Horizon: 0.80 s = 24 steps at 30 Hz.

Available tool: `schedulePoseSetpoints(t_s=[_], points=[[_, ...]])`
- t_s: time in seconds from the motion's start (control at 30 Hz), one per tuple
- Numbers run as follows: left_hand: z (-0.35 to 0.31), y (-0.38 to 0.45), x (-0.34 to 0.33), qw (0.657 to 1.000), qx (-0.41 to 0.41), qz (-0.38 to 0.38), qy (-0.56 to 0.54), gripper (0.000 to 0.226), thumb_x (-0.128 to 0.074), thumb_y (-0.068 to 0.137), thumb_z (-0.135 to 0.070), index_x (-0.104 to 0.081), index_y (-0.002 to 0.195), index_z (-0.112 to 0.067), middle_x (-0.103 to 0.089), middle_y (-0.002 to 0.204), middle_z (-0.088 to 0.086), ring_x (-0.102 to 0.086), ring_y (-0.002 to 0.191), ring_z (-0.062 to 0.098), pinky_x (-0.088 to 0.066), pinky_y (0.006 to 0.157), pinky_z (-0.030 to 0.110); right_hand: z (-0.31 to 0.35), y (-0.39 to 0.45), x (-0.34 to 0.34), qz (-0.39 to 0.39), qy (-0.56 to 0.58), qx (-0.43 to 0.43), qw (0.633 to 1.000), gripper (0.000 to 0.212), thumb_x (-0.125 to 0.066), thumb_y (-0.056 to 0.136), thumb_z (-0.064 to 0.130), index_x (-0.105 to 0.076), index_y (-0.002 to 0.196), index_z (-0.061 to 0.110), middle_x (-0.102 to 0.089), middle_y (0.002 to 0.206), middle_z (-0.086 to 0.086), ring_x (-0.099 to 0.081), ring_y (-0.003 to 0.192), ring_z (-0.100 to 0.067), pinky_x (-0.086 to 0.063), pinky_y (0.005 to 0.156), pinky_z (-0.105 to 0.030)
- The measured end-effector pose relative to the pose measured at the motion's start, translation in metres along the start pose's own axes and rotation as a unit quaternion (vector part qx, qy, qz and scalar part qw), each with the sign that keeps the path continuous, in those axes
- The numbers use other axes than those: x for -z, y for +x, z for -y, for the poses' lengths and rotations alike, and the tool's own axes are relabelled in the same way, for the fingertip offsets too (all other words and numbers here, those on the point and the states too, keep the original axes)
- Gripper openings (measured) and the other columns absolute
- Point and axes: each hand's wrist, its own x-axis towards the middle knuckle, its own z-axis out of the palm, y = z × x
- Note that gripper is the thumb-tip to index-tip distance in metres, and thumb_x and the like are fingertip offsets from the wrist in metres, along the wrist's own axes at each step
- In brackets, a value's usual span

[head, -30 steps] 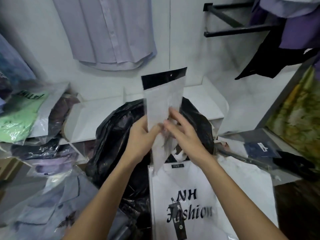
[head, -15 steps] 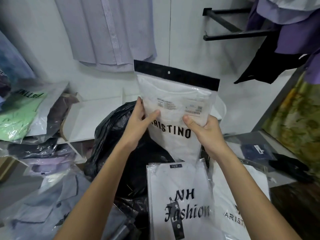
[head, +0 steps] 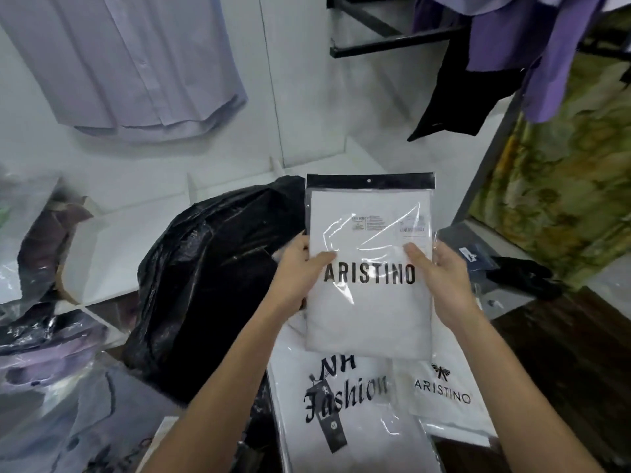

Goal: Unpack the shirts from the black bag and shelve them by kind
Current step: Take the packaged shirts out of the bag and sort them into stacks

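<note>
The left hand (head: 300,268) grips the left edge of a flat white shirt sealed in a clear plastic packet with a black header strip (head: 370,268), thumb pressed on the front beside the black "ARISTINO" lettering. The right hand (head: 440,268) grips the right edge the same way, thumb on the front, fingers behind. The packet is held upright, its face toward the camera, above two other packets: a white packaged shirt printed "NH Fashion" (head: 341,411) lying directly below it, and a white packet with a small "ARISTINO" logo (head: 444,397) just to that one's right. Left of the hands sits the crumpled black plastic bag (head: 205,285), resting against the front edge of a white shelf (head: 112,254). A pale lilac button shirt (head: 136,63) hangs on the wall above the shelf.
</note>
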Motion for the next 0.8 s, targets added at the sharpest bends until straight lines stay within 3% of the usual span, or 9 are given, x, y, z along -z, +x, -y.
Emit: schedulePoseSetpoints(t_s=[0.07, 0.23, 0.37, 0.43, 0.5, 0.57, 0.67, 0.73, 0.8], points=[[0.017, 0.007, -0.020, 0.995, 0.029, 0.063, 0.072, 0.029, -0.073, 0.085, -0.020, -0.067, 0.113, -0.017, -0.078, 0.107, 0.003, -0.077, 0.095, 0.021, -0.062, 0.086, 0.045, -0.020, 0.000, 0.030, -0.045, -0.004, -0.034, 0.998, 0.022, -0.073, 0.095, 0.014, -0.071, 0.116, 0.008, -0.080, 0.096, -0.001, -0.077, 0.089, -0.025, -0.061, 0.064, -0.029], [0.066, 0.020, -0.074, 0.962, 0.097, 0.180, 0.179, 0.051, -0.077, 0.069, -0.028, -0.068, 0.118, -0.017, -0.077, 0.111, -0.001, -0.075, 0.099, 0.019, -0.061, 0.091, 0.045, -0.069, -0.004, 0.093, -0.132, -0.058, -0.107, 0.984, 0.037, -0.077, 0.090, 0.011, -0.063, 0.124, 0.013, -0.075, 0.108, -0.009, -0.076, 0.090, -0.028, -0.063, 0.072, -0.041], [0.094, 0.024, -0.110, 0.919, 0.080, 0.191, 0.336, 0.064, -0.082, 0.074, -0.019, -0.054, 0.131, -0.014, -0.068, 0.119, 0.003, -0.066, 0.110, 0.021, -0.057, 0.094, 0.040, -0.093, -0.011, 0.121, -0.162, -0.118, -0.142, 0.969, 0.031, -0.075, 0.090, 0.004, -0.059, 0.116, 0.012, -0.071, 0.090, -0.003, -0.070, 0.076, -0.017, -0.056, 0.063, -0.028], [0.103, 0.025, -0.121, 0.876, 0.052, 0.203, 0.434, 0.082, -0.082, 0.076, -0.021, -0.039, 0.145, -0.013, -0.064, 0.124, 0.009, -0.062, 0.115, 0.029, -0.055, 0.093, 0.042, -0.104, -0.011, 0.128, -0.169, -0.150, -0.150, 0.962, 0.043, -0.075, 0.090, 0.003, -0.052, 0.123, 0.018, -0.066, 0.086, 0.004, -0.064, 0.072, -0.010, -0.050, 0.055, -0.021], [0.108, 0.025, -0.127, 0.829, 0.031, 0.216, 0.515, 0.090, -0.082, 0.080, -0.031, -0.030, 0.153, -0.019, -0.057, 0.133, 0.012, -0.059, 0.119, 0.033, -0.053, 0.094, 0.043, -0.116, -0.009, 0.133, -0.154, -0.190, -0.169, 0.955, 0.056, -0.078, 0.087, 0.011, -0.050, 0.136, 0.016, -0.072, 0.100, -0.003, -0.069, 0.081, -0.017, -0.056, 0.065, -0.029], [0.107, 0.024, -0.126, 0.803, 0.013, 0.217, 0.555, 0.084, -0.078, 0.084, -0.040, -0.033, 0.153, -0.025, -0.050, 0.137, 0.011, -0.057, 0.123, 0.033, -0.051, 0.096, 0.042, -0.123, -0.007, 0.133, -0.133, -0.266, -0.168, 0.940, 0.066, -0.084, 0.081, 0.024, -0.053, 0.139, 0.018, -0.068, 0.121, -0.010, -0.065, 0.107, -0.027, -0.055, 0.091, -0.040], [0.106, 0.031, -0.109, 0.838, -0.015, 0.158, 0.521, 0.058, -0.073, 0.088, -0.046, -0.050, 0.139, -0.032, -0.055, 0.128, 0.003, -0.062, 0.114, 0.025, -0.053, 0.090, 0.038, -0.129, -0.001, 0.121, -0.116, -0.408, -0.136, 0.895, 0.075, -0.085, 0.076, 0.043, -0.054, 0.143, 0.026, -0.049, 0.140, -0.014, -0.043, 0.131, -0.035, -0.034, 0.113, -0.042], [0.106, 0.041, -0.089, 0.865, -0.028, 0.105, 0.489, 0.035, -0.068, 0.093, -0.044, -0.062, 0.125, -0.031, -0.059, 0.118, -0.002, -0.065, 0.104, 0.020, -0.054, 0.085, 0.035, -0.127, 0.003, 0.108, -0.105, -0.461, -0.078, 0.877, 0.069, -0.083, 0.077, 0.048, -0.059, 0.139, 0.030, -0.044, 0.146, -0.010, -0.040, 0.132, -0.034, -0.030, 0.115, -0.043], [0.105, 0.053, -0.065, 0.883, -0.037, 0.062, 0.464, 0.011, -0.068, 0.094, -0.037, -0.071, 0.103, -0.030, -0.064, 0.108, -0.005, -0.066, 0.097, 0.017, -0.055, 0.083, 0.034, -0.128, 0.008, 0.091, -0.067, -0.463, -0.016, 0.884, 0.055, -0.081, 0.081, 0.045, -0.064, 0.132, 0.033, -0.047, 0.143, -0.006, -0.042, 0.129, -0.030, -0.034, 0.114, -0.043]])
